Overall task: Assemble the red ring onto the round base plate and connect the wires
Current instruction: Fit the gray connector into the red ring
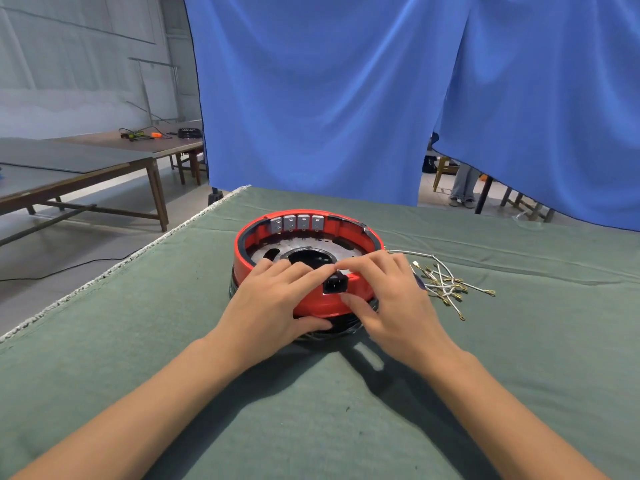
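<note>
Seating red ring (249, 237) on round base plate (301, 245), left hand (273, 303) and right hand (391, 299) gripping near rim; next, judged, connecting wires (441, 284) lying toward desk's right edge.

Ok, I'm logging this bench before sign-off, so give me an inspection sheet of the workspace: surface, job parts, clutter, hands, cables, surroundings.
Surface: green cloth covers the table, creased.
Job's things: red ring sits on the round base plate; four grey switches line its far inner wall; black power socket at its near side.
Clutter: nothing seen.
Hands: left hand and right hand both rest on the ring's near rim beside the socket, thumbs under it.
Cables: loose white wires with brass terminals lie right of the ring, unconnected.
Surroundings: blue curtain behind; wooden tables at left.
</note>
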Tool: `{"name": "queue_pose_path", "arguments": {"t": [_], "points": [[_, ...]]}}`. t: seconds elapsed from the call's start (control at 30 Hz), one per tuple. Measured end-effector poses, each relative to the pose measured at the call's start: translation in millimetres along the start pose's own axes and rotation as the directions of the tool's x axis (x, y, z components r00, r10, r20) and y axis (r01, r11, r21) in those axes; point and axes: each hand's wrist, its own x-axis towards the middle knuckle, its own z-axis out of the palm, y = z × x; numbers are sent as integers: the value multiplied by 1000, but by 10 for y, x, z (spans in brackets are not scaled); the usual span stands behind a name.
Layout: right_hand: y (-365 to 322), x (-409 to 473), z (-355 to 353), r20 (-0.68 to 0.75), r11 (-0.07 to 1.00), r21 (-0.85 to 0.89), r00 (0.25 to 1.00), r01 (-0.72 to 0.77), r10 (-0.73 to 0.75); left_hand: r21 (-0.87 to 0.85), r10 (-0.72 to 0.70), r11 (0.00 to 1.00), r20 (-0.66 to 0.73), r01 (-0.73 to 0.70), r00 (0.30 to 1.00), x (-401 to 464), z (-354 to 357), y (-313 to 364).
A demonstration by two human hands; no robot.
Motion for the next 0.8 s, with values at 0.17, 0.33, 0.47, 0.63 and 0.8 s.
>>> {"name": "queue_pose_path", "arguments": {"t": [0.17, 0.33, 0.47, 0.63, 0.8], "points": [[-31, -49, 48, -50, 1000, -22, 999, 14, -15, -26, -3, 1000, -7, 3, 1000, 13, -11, 15], [-56, -111, 93, -125, 996, -89, 991, 26, -37, -28, 31, 999, -2, -31, 1000, 24, -18, 40], [-96, -109, 131, -188, 987, -157, 980, 37, -67, 12, 80, 997, 22, -80, 997, 33, -19, 20], [-171, -176, 195, -231, 989, -138, 973, -49, 16, 30, 16, 999, -6, -16, 1000, -34, -7, 82], [-104, -196, 126, -185, 996, 7, 978, -92, 91, -48, -37, 998, -39, 35, 999, -45, 29, 109]]}}
